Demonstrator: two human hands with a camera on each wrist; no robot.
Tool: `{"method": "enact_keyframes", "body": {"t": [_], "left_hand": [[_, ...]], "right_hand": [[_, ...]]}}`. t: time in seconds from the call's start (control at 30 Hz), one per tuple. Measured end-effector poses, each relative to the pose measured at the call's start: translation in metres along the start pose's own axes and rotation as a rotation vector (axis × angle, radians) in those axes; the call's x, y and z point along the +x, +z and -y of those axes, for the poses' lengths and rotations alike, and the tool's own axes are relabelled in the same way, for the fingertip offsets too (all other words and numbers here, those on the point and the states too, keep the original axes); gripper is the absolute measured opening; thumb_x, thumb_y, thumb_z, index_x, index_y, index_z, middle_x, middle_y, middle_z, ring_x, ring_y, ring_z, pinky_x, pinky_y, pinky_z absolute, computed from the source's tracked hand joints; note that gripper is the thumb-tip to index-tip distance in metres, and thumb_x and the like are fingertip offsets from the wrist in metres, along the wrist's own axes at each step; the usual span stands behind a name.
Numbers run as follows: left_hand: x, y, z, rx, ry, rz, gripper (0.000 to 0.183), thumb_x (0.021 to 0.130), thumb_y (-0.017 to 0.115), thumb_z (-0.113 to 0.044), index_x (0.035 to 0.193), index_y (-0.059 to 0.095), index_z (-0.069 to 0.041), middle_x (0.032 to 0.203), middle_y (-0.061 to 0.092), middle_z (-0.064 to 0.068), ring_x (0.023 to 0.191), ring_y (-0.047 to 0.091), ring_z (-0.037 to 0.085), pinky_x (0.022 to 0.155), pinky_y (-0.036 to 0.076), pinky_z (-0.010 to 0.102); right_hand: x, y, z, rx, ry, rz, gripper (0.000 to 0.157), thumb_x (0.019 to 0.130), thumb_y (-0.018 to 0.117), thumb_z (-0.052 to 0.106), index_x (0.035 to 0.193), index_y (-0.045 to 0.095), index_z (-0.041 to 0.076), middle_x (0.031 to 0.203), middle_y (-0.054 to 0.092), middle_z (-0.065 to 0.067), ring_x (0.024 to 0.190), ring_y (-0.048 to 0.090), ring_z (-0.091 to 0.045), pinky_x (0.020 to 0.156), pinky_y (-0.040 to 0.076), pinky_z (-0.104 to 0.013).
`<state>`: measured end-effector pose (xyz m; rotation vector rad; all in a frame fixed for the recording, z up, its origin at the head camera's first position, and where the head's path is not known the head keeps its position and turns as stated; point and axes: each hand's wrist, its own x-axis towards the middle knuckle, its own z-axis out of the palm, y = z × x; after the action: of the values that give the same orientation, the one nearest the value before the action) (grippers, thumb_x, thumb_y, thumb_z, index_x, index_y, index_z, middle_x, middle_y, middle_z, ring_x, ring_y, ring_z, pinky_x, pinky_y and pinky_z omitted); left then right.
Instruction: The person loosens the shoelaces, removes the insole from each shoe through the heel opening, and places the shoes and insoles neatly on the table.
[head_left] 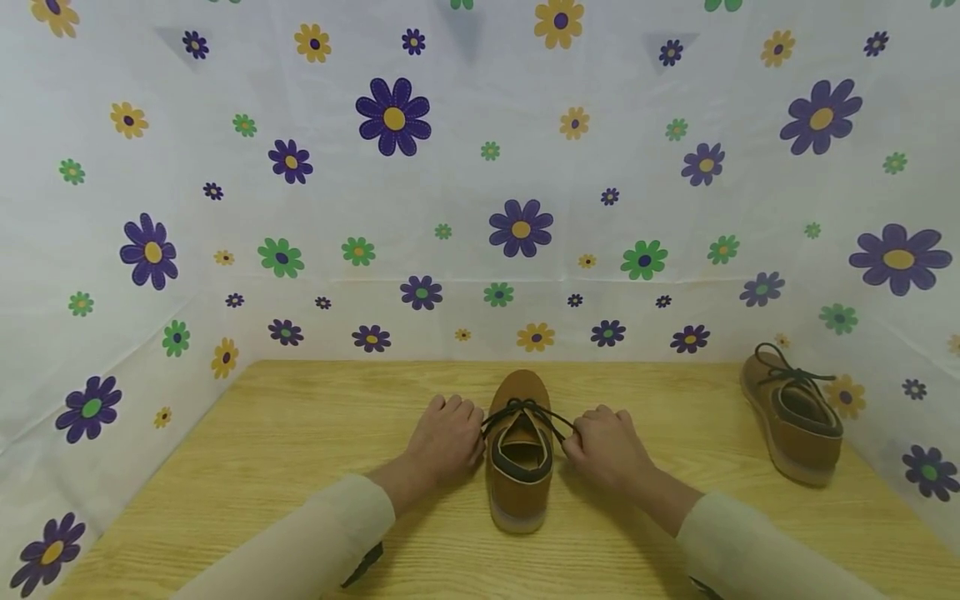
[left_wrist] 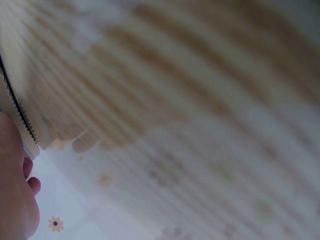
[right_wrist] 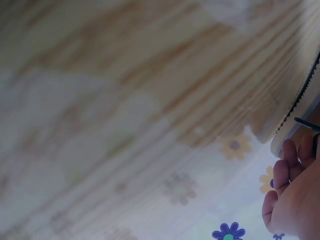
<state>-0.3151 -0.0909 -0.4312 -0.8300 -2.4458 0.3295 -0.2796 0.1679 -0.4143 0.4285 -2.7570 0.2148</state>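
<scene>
Left fingers [head_left: 467, 411] and right fingers [head_left: 588, 429] curled, pinching laces [head_left: 553, 416]. Shoe [head_left: 519, 497] upright on desk [head_left: 300, 450], between fingers. Step appears: tightening. Draw both sides outward evenly; keep knot [head_left: 519, 404] midway between fingers; uneven pull may skew shoe.

The near shoe [head_left: 520, 500] is cut off in both wrist views; its laces [head_left: 519, 406] vanish inside the left hand [head_left: 447, 435] on its left and right hand [head_left: 609, 450] on its right; tabletop [left_wrist: 175, 65] beside it blurs
</scene>
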Motion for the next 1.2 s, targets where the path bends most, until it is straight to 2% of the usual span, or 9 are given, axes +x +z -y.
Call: {"method": "enact_keyframes", "body": {"t": [0.2,0.67,1.2], "left_hand": [[-0.0001,0.0004,-0.0002,-0.008,-0.001,-0.011,0.023,0.088,0.049,-0.034,0.084,0.054,-0.011,0.076,0.050,0.000,0.071,0.044,0.018,0.066,0.031,0.033],[0.0010,0.0000,-0.0013,0.005,-0.035,0.073,0.019,0.088,0.050,-0.030,0.087,0.054,-0.012,0.080,0.053,0.000,0.075,0.046,0.018,0.070,0.033,0.033],[0.0003,-0.0007,-0.0018,0.021,-0.047,0.116,0.019,0.090,0.048,-0.030,0.084,0.052,-0.012,0.078,0.052,0.000,0.075,0.046,0.018,0.070,0.034,0.034]], "right_hand": [[-0.0006,-0.0006,0.0012,-0.001,0.000,-0.004,0.028,0.080,0.051,0.024,0.054,0.042,0.020,0.060,0.044,0.008,0.065,0.042,-0.013,0.067,0.033,-0.036],[-0.0002,0.0005,-0.0011,-0.020,0.017,0.016,0.028,0.081,0.050,0.024,0.054,0.042,0.020,0.061,0.046,0.008,0.064,0.042,-0.013,0.067,0.034,-0.037],[-0.0005,-0.0011,-0.0015,-0.018,0.039,0.058,0.030,0.082,0.051,0.025,0.053,0.042,0.019,0.059,0.044,0.007,0.061,0.039,-0.013,0.064,0.032,-0.036]]}}
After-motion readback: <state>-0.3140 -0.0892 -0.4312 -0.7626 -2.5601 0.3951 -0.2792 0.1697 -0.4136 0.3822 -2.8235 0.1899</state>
